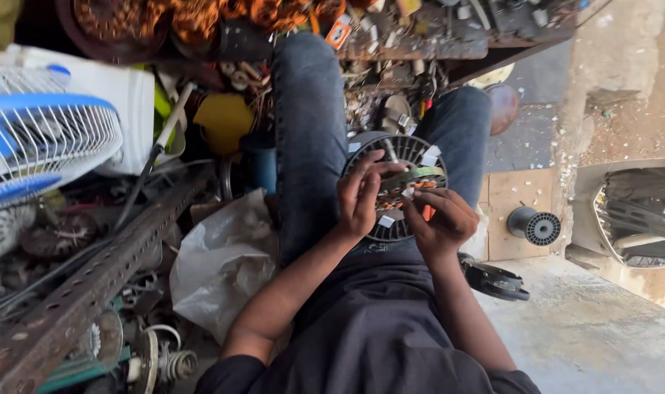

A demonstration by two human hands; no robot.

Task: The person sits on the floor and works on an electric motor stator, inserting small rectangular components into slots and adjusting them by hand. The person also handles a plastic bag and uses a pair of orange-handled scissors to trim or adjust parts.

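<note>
Head view looks straight down on a seated person's lap, where a round finned motor stator (395, 191) with copper windings rests between the knees. I read the left hand (359, 195) as lying over the stator's left face, fingers spread and lightly bent, steadying it without closing round it. The right hand (442, 222) has a narrow pinch grip at the windings; I judge it holds a small pale slip, though I cannot confirm this. Risks noted: the stator sits on the legs alone, so a shifted knee could roll it toward the concrete ledge (595, 328); fingertips work among thin wire and slot edges, where a slip could nick insulation or skin; loose white slips on the core could drop into the scrap below. Obscured: both palms, most of the winding face, and the stator's lower rim. Clutter at left, including a blue-and-white fan guard (44, 138) and perforated angle iron (91, 284), is dim. A black wire spool (535, 225) stands apart.
</note>
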